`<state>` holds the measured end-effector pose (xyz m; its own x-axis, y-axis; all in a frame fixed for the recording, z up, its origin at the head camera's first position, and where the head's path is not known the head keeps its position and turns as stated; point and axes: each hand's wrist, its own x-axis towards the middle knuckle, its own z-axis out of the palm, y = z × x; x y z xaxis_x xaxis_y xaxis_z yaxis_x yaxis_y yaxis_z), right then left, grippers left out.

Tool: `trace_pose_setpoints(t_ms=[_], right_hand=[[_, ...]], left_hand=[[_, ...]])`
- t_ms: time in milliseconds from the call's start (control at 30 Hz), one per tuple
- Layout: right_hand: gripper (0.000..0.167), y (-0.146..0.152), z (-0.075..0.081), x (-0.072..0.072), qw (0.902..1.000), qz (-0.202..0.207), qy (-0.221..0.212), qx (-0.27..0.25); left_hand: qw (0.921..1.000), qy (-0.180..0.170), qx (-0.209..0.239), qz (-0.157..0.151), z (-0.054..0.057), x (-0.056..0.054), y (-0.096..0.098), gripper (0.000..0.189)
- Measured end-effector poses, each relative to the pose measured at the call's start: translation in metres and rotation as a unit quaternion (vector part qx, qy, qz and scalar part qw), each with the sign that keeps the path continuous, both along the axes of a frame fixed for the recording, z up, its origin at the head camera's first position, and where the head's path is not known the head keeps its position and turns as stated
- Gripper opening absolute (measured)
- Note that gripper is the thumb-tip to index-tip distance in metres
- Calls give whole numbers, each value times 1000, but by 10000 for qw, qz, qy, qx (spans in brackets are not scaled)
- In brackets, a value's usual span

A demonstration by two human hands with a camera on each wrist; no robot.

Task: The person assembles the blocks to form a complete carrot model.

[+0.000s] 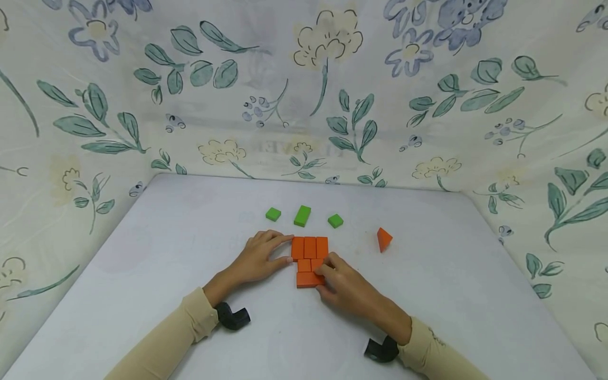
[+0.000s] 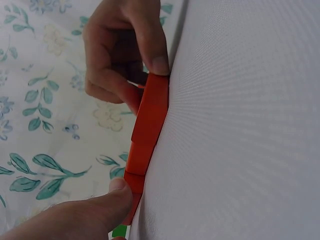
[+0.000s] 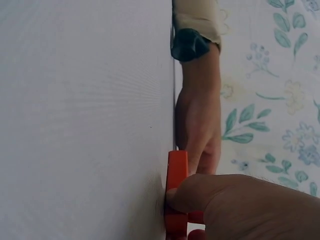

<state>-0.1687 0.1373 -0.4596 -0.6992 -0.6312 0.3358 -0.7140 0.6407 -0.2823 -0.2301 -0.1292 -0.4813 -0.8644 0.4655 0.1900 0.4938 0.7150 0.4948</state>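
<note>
Flat orange blocks lie close together in front of me: three upright rectangles (image 1: 310, 248) in the far row, small blocks (image 1: 304, 265) below them, and a wide block (image 1: 306, 280) nearest me. My left hand (image 1: 258, 258) touches the left side of the far row with extended index finger and thumb. At the lower right, my right hand (image 1: 349, 287) has thumb and curled index finger on the nearer blocks, partly covering them. In the left wrist view, the right thumb (image 2: 159, 65) is at the end of an orange block (image 2: 152, 107).
Beyond the orange blocks lie a green square block (image 1: 273, 214), a green rectangular block (image 1: 302, 216) and another green square (image 1: 335, 220). An orange triangular block (image 1: 384, 239) sits to the right. Flower-patterned cloth (image 1: 304, 105) encloses the white table (image 1: 214, 211).
</note>
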Motion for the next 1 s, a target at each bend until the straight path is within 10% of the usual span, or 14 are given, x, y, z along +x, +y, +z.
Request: trace_pose_setpoints(t_ms=[1000], right_hand=[[25, -3, 1, 3, 9997, -165, 95, 129]], left_hand=[[9998, 134, -30, 107, 1, 3, 3, 61]])
